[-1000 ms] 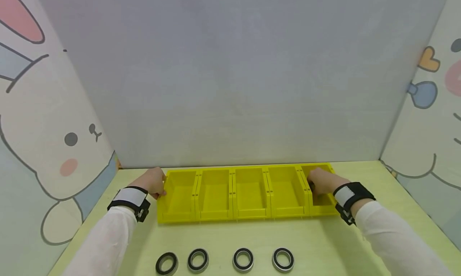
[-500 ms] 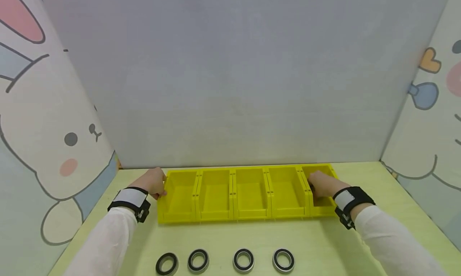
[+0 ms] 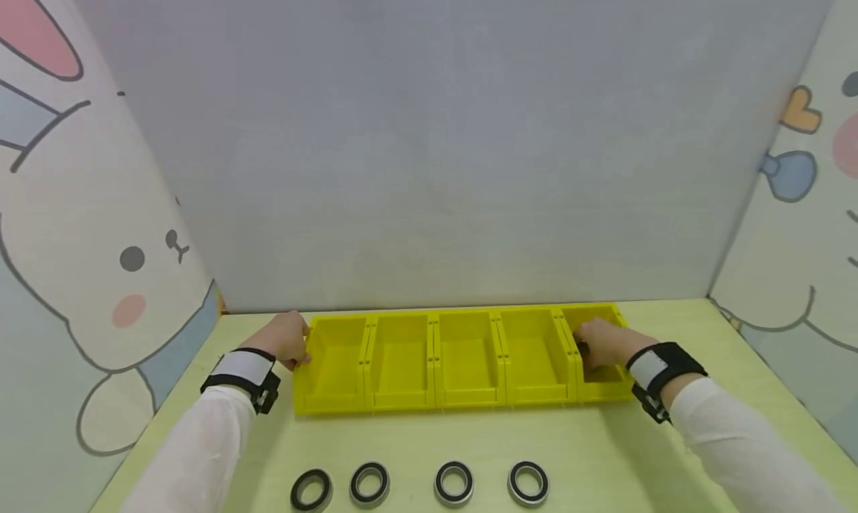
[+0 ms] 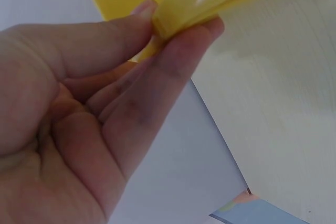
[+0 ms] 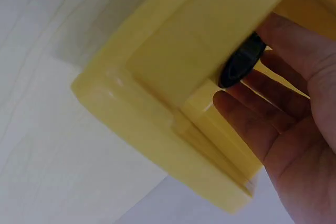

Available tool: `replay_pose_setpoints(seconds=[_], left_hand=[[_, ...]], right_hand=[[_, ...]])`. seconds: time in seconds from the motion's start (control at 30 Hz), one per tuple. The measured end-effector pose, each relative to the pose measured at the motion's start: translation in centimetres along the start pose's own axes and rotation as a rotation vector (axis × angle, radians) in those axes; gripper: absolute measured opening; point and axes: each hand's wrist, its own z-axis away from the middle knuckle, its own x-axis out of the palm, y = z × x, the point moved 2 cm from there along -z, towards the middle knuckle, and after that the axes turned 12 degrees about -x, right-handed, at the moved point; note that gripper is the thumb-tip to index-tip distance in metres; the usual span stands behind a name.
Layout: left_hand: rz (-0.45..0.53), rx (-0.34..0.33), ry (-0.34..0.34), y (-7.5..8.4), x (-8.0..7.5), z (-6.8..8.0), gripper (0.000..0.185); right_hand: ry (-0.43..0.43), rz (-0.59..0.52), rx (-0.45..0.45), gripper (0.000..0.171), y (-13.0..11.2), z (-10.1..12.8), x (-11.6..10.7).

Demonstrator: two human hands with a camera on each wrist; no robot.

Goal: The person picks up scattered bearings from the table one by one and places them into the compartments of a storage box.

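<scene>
A row of joined yellow bins (image 3: 468, 398) stands along the back of the table. At its left end my left hand (image 3: 284, 338) pinches the outer wall; in the left wrist view thumb and fingers lie on either side of the yellow rim (image 4: 197, 3). My right hand (image 3: 602, 342) reaches into the rightmost bin. The right wrist view shows it pinching a black-faced ring bearing (image 5: 241, 62) close to the bin's side wall; the fingers partly cover the bearing. The other bins hold nothing visible.
Several ring bearings (image 3: 453, 467) lie in a loose line on the pale table (image 3: 415, 440), in front of the bins. A grey-white backdrop (image 3: 442, 163) rises behind, and panels with cartoon animals (image 3: 80, 275) flank both sides.
My right wrist has shifted very slightly, its hand staying inside the rightmost bin. The left hand, bins and bearings on the table look unmoved.
</scene>
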Motion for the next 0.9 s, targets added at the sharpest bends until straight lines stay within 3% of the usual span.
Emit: replay_pose_setpoints(seconds=[0.2, 0.37, 0.5, 0.67, 0.9], left_hand=[[0.004, 0.018, 0.004, -0.1, 0.1, 0.2, 0.054], [0.004, 0.026, 0.014, -0.3, 0.0, 0.1, 0.054], [0.008, 0.021, 0.002, -0.4, 0.1, 0.1, 0.054], [0.007, 0.015, 0.006, -0.3, 0.2, 0.1, 0.054], [-0.011, 0.022, 0.021, 0.2, 0.1, 0.4, 0.051]], right_hand=[[0.097, 0.050, 0.012, 0.060, -1.2, 1.7, -4.7], [0.205, 0.102, -0.052, 0.069, -3.3, 3.3, -8.7], [0.237, 0.153, -0.087, 0.075, -5.3, 4.5, -10.2], [0.241, 0.200, -0.168, 0.084, -8.0, 5.8, -9.2], [0.133, 0.104, -0.271, 0.085, -11.0, 7.3, -3.4]])
